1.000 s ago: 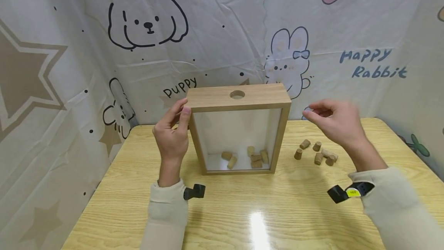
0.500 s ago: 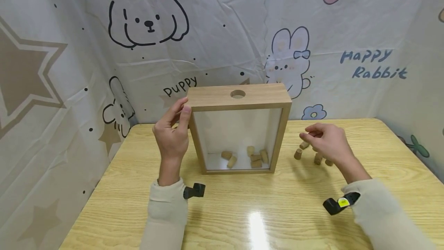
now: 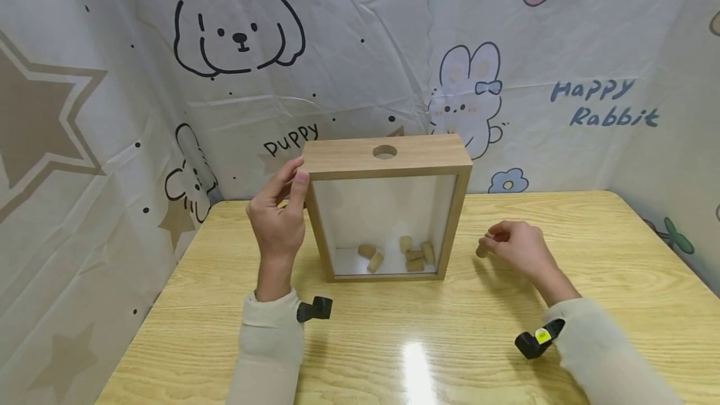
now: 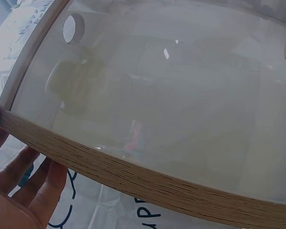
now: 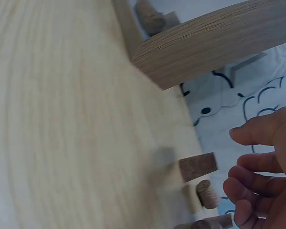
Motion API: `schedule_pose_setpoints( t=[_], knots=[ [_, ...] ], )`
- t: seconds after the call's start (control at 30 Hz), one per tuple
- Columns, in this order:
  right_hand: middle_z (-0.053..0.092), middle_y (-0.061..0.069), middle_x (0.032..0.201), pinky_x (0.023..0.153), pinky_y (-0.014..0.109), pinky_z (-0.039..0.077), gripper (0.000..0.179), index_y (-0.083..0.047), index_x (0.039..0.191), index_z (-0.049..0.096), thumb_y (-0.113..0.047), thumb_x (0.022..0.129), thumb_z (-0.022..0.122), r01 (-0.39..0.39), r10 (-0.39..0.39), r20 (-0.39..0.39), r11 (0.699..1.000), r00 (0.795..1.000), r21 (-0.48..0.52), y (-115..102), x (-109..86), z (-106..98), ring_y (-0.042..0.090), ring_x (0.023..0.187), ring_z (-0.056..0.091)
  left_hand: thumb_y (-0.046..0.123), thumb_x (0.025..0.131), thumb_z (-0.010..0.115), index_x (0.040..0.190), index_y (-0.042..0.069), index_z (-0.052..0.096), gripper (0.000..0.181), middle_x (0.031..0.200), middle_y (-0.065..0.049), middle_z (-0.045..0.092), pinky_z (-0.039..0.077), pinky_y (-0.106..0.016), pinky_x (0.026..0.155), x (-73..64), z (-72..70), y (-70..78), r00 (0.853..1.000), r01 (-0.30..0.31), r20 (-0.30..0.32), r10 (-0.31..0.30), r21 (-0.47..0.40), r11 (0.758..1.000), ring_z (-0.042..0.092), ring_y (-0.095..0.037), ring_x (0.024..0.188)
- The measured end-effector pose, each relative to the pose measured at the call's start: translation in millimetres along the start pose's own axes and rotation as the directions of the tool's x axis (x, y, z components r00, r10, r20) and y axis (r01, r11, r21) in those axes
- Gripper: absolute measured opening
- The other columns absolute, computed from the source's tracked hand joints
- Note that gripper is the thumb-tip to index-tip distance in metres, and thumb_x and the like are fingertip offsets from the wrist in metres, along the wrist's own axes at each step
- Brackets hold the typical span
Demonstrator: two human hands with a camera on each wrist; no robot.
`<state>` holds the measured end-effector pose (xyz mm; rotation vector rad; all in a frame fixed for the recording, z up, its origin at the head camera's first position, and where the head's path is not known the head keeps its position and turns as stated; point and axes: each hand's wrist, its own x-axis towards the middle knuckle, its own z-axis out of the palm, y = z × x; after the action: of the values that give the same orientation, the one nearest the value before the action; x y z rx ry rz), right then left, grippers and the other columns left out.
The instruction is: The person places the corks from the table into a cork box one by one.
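Observation:
A shadow box with a wooden frame point(image 3: 337, 158) and a clear front stands upright on the table, a round hole point(image 3: 385, 152) in its top. Its upper left corner is held by my left hand point(image 3: 278, 224), thumb at the front edge; the left wrist view shows fingers point(image 4: 50, 191) along the wooden side. My right hand point(image 3: 520, 249) is over the loose corks right of the box. In the right wrist view, its thumb and fingers are parted and hold nothing, close to an upright cork point(image 5: 198, 167). From the head camera, the hand hides most of these corks.
Several corks point(image 3: 415, 264) lie at the bottom inside the box. More corks point(image 5: 208, 194) are on the table point(image 3: 360, 336) near the right hand. Behind the table hangs a printed cloth point(image 3: 365, 67), and another stretch of it borders the left side.
My right hand has come down and slightly left from above the corks to their level, now covering most of them. The left hand and the box have stayed put.

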<state>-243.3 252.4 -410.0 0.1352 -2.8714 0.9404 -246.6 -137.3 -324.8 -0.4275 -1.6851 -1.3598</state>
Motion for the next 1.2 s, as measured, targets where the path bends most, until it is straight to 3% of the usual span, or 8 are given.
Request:
schedule_pose_setpoints(
  t=[0.13,0.37,0.7,0.87,1.03,1.2],
  knots=[
    [0.071,0.009,0.091,0.076,0.047,0.052,0.024,-0.001,0.102,0.073,-0.021,0.091,0.069,0.008,-0.008,0.01,0.999,1.0,-0.037,3,-0.5,6,0.029,0.087,0.064,0.002,0.094,0.068,0.114,0.002,0.075,0.021,0.11,-0.006,0.073,0.055,-0.023,0.08,0.3,0.6,1.1,1.0,-0.002,-0.006,0.002,-0.001,1.0,0.071,-0.021,0.088],
    [0.069,0.008,0.09,0.066,0.044,0.048,0.027,-0.003,0.106,0.072,-0.022,0.089,0.067,-0.024,0.026,0.02,0.995,0.999,-0.095,3,-1.3,11,0.026,0.083,0.061,0.002,0.094,0.068,0.114,0.002,0.075,0.021,0.109,-0.008,0.073,0.054,-0.023,0.081,0.0,0.6,2.2,1.0,0.004,0.0,-0.004,0.003,1.0,0.071,-0.024,0.088],
    [0.068,0.001,0.082,0.06,0.044,0.04,0.008,-0.012,0.089,0.072,-0.018,0.088,0.069,-0.014,0.014,-0.002,0.994,1.0,-0.111,5,0.9,13,0.025,0.078,0.06,0.006,0.096,0.068,0.115,0.005,0.075,0.021,0.11,-0.004,0.073,0.054,-0.023,0.079,0.0,0.7,0.7,1.0,0.007,0.004,-0.007,0.021,1.0,0.071,-0.022,0.088],
    [0.069,0.003,0.086,0.06,0.041,0.042,0.008,-0.012,0.09,0.074,-0.018,0.089,0.068,-0.011,0.012,0.006,0.994,1.0,-0.111,5,0.9,12,0.026,0.079,0.059,0.007,0.096,0.068,0.115,0.005,0.075,0.021,0.111,-0.004,0.073,0.055,-0.023,0.08,0.2,0.7,1.4,1.0,0.006,0.003,-0.006,0.019,1.0,0.071,-0.022,0.088],
    [0.071,0.006,0.089,0.069,0.042,0.049,0.015,-0.008,0.094,0.076,-0.017,0.091,0.065,-0.009,0.011,0.02,0.996,1.0,-0.084,0,1.0,6,0.025,0.08,0.06,0.004,0.095,0.068,0.114,0.003,0.075,0.021,0.11,-0.006,0.073,0.054,-0.022,0.079,0.3,0.9,1.6,1.0,0.02,-0.001,-0.02,0.028,0.999,0.071,-0.022,0.087],
    [0.074,0.005,0.085,0.07,0.042,0.051,0.018,-0.005,0.094,0.076,-0.019,0.093,0.065,0.026,-0.026,-0.008,0.998,1.0,-0.054,-9,0.3,-6,0.025,0.081,0.066,-0.001,0.093,0.068,0.114,0.0,0.074,0.022,0.111,-0.01,0.073,0.053,-0.02,0.078,-0.1,1.3,0.9,1.0,0.027,-0.001,-0.027,0.034,0.999,0.071,-0.026,0.087]
  ],
)
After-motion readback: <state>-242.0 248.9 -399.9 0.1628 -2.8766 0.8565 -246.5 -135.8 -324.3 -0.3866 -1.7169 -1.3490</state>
